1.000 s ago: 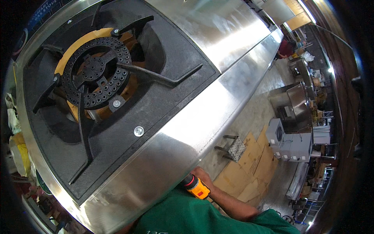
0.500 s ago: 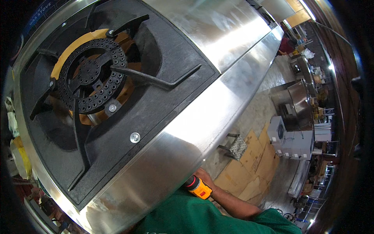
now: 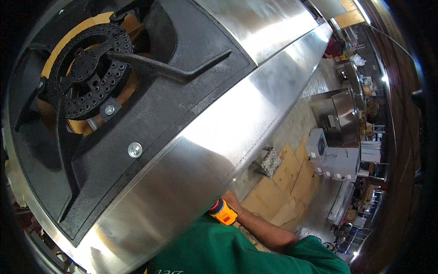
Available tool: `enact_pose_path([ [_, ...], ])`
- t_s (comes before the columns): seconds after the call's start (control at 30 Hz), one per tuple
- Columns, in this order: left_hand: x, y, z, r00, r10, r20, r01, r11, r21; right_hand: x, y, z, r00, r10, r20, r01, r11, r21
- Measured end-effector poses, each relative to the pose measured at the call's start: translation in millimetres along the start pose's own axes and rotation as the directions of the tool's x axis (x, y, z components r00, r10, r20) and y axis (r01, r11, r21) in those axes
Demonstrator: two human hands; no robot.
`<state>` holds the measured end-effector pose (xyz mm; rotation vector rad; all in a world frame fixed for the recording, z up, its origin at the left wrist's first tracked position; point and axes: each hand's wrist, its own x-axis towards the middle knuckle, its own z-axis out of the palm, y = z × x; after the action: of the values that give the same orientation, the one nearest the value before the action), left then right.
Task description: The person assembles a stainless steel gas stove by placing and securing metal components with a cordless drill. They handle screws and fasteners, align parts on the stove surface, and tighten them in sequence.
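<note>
Below the front edge of the steel range, our right hand (image 3: 232, 199) shows only in part: a few knuckles and the back of the hand, pressed up under the overhang. It is wrapped around an orange tool (image 3: 223, 212) with a black end and a small red mark, and the fingers are clenched on the tool's body. The fingertips themselves are hidden behind the steel, so we cannot tell how far they reach round it. The tool sits just below the hand, its butt end towards our chest and its working end out of sight under the range. Our forearm runs down and to the right from the hand, coming out of a green sleeve (image 3: 315, 255). Our left hand is nowhere to be seen.

Just above the hand lies the stainless front panel (image 3: 191, 182) of the range, broad and sloping, with a line of fine print along its lower edge. Higher up on it sits a black cast-iron top (image 3: 173, 96), fixed by a round silver screw (image 3: 135, 149) near its lower edge. Inside the top is a ring burner (image 3: 91, 68) full of small holes, with an orange-yellow ring around it and black pan supports reaching across.

To the right of the hand, on the floor, lie flattened cardboard sheets (image 3: 273, 196), and a small grey speckled block (image 3: 270, 162) stands near them. Further right stands a grey metal box unit (image 3: 333, 160), with more steel kitchen equipment behind it.
</note>
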<state>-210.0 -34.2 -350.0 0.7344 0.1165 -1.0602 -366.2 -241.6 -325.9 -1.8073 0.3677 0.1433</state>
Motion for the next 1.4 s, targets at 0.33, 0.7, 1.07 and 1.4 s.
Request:
enact_pose_path([
  [0.33, 1, 1, -2, 1.0, 0.023, 0.006, -0.023, 1.0, 0.009, 5, -23, -8, 0.974, -0.225, 0.013, 0.222, 0.949, -0.222],
  [0.7, 5, 25, 0, 0.994, -0.073, 0.082, 0.086, 0.981, -0.173, 3, -26, -10, 0.973, -0.23, -0.009, 0.215, 0.922, -0.321],
  [1.07, 4, 36, 14, 0.965, -0.245, 0.089, 0.261, 0.91, -0.321, 7, -28, -8, 0.952, -0.306, -0.01, 0.287, 0.905, -0.314],
  [1.4, -2, 41, 44, 0.984, -0.173, -0.039, 0.144, 0.905, -0.399, 1, -47, -5, 0.963, -0.271, -0.015, 0.254, 0.921, -0.296],
])
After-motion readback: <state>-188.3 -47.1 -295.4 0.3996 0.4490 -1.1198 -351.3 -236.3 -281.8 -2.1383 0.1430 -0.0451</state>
